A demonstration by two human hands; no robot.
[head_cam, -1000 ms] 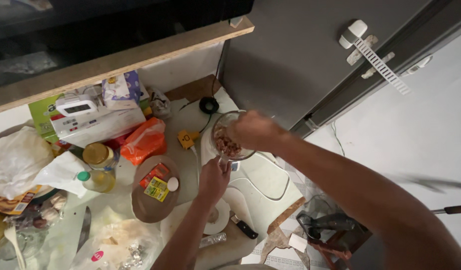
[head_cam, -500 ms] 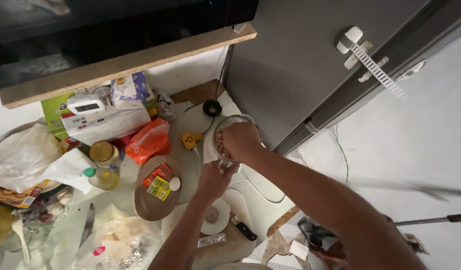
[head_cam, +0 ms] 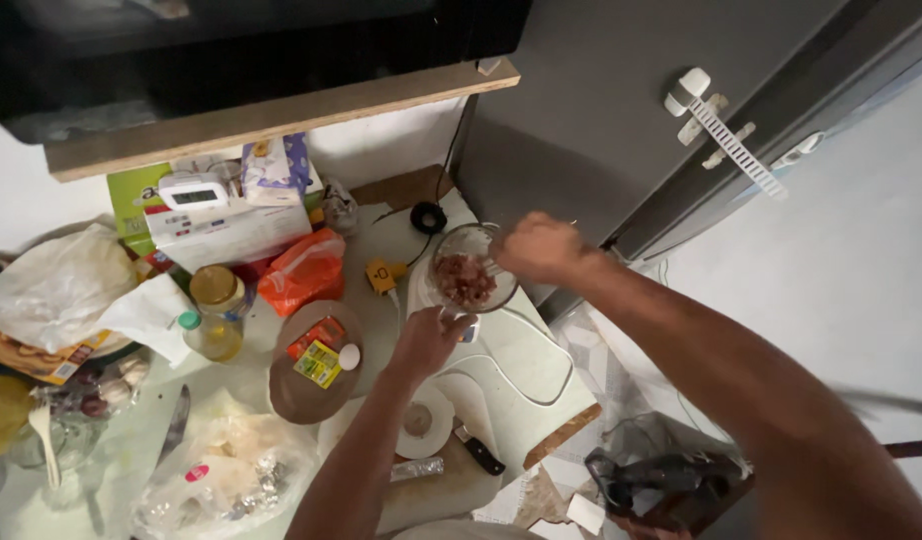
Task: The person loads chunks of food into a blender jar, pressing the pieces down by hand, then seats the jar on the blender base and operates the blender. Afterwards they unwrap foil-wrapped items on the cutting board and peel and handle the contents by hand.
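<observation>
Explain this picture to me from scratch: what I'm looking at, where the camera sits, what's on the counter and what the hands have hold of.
There is no machine here. A person wears one camera on the head, looking down, so both arms reach in from the bottom edge. The left hand grips the near rim of a clear glass bowl holding reddish chopped food. The right hand is at the bowl's far rim; whether it holds a utensil I cannot tell. The bowl stands on a crowded counter beside a grey fridge. Also on the counter: a brown plate with small packets, an orange bag, a bottle of yellow oil, a gold-lidded jar and a black-handled knife.
</observation>
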